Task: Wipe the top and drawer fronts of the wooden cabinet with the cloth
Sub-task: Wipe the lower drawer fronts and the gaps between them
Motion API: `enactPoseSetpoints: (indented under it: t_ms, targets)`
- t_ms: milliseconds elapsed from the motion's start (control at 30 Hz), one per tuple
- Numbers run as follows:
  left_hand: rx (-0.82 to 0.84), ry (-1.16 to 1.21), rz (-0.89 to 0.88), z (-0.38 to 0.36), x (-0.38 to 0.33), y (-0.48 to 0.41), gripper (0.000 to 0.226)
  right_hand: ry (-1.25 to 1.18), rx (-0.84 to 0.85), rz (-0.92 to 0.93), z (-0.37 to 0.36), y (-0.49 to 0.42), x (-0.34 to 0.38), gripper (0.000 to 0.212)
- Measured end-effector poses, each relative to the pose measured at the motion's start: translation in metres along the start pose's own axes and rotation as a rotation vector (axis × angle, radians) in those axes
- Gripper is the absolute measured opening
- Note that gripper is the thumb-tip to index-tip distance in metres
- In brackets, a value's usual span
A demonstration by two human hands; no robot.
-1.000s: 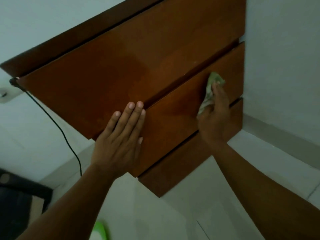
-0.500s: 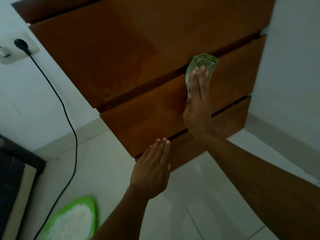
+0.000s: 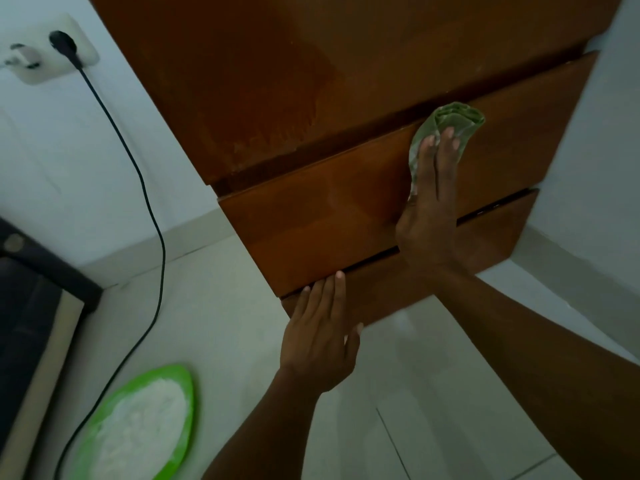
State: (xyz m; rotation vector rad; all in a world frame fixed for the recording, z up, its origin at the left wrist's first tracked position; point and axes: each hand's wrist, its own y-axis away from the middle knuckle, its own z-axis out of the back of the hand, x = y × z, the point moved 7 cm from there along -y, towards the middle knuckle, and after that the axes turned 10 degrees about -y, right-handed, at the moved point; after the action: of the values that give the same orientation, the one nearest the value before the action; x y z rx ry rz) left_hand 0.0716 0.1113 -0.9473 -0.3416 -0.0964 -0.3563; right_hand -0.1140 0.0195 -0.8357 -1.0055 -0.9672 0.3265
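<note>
The wooden cabinet (image 3: pixel 311 81) fills the upper middle, seen from above, with stacked drawer fronts. My right hand (image 3: pixel 427 216) lies flat on the middle drawer front (image 3: pixel 318 223) and presses a folded green cloth (image 3: pixel 446 124) against its upper edge. The cloth's lower part is hidden under my fingers. My left hand (image 3: pixel 320 336) is flat with fingers together, fingertips touching the lower left corner of the middle drawer front, over the bottom drawer front (image 3: pixel 485 237). It holds nothing.
A black cable (image 3: pixel 152 216) runs from a wall socket (image 3: pixel 52 50) down across the tiled floor. A green dish of white powder (image 3: pixel 138 431) lies on the floor at lower left. Dark furniture (image 3: pixel 27 306) stands at the left edge. White walls flank the cabinet.
My right hand has slid the cloth leftward along the middle drawer front, then stayed near its top edge. My left hand came off the top drawer front and dropped to the middle drawer's lower corner.
</note>
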Motion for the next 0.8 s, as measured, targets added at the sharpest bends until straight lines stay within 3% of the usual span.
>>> enactPoseSetpoints:
  t_ms: [200, 500, 800]
  targets:
    - [-0.038, 0.094, 0.111, 0.006, -0.004, -0.01, 0.089, 0.003, -0.022, 0.023, 0.0, 0.0, 0.003, 0.052]
    - [0.095, -0.114, 0.163, 0.005, -0.01, -0.027, 0.101, 0.016, -0.008, 0.03, 0.001, 0.0, 0.002, 0.049]
    - [0.129, -0.08, 0.249, 0.014, -0.018, -0.029, 0.107, 0.009, 0.028, -0.034, 0.007, 0.001, 0.001, 0.057]
